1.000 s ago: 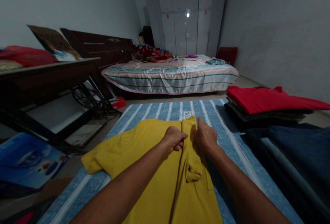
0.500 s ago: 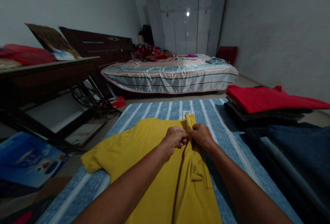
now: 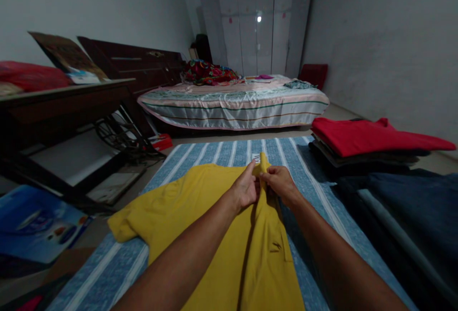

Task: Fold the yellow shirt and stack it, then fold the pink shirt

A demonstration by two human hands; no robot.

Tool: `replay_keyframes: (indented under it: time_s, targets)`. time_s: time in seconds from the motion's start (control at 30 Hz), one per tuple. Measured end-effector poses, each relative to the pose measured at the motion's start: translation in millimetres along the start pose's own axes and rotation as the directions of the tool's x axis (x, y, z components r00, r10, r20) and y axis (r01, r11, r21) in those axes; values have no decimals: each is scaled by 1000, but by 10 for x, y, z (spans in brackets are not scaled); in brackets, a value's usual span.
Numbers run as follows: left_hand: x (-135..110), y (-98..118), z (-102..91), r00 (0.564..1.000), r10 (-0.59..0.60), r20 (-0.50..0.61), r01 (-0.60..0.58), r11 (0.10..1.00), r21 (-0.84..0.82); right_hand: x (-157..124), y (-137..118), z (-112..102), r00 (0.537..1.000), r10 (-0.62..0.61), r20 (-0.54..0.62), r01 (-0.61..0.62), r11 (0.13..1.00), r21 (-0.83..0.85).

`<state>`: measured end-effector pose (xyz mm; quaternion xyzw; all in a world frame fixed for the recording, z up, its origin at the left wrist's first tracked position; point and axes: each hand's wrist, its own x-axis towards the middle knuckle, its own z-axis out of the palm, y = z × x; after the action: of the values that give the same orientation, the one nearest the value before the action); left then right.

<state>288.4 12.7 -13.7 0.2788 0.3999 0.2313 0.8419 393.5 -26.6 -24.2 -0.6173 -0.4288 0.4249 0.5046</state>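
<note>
A yellow short-sleeved shirt (image 3: 200, 211) lies spread on a blue-and-white striped cloth surface, one sleeve out to the left. Its right side is folded inward in a long strip running toward me. At the far end of that strip, my right hand (image 3: 283, 183) pinches the fabric between thumb and fingers. Against the strip's left side is my left hand (image 3: 246, 188), its lower fingers curled at the cloth and one digit pointing up. Part of its grip is hidden behind the raised fold. A bit of white lettering shows on the striped cloth (image 3: 218, 151) just beyond the hands.
Right of the shirt are a stack topped by a red garment (image 3: 372, 137) and folded dark jeans (image 3: 415, 206). A blue printed box (image 3: 39, 225) and a sewing-machine table (image 3: 67, 92) stand at left. Beyond is a bed (image 3: 232, 106), with a wardrobe (image 3: 246, 29) behind.
The left hand has turned and raised a digit at the fold. The folded strip stands narrower and more upright between the hands, and the right hand has shifted slightly at its top.
</note>
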Motion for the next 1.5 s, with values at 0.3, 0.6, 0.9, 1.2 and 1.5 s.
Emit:
replay_keyframes:
  time_s: [0.3,0.6,0.9,1.2,1.5]
  targets:
    - [15,38,73,990,136,41,-131,986,-100,78,156,115,978,-193,-83,169,957,-238]
    - [58,164,37,995,98,23,-97,995,-36,25,113,145,959,-254,-127,213,939,-269]
    - [-208,51,-72,983,-144,114,132,985,112,44,39,96,955,-262,-141,243,960,-137]
    - [-264,-52,-5,976,-34,215,52,996,-76,-6,8,104,956,-253,-149,225,957,-186]
    - [-104,27,-18,990,9,140,-1,998,-56,-15,25,135,946,-278,-166,243,948,-205]
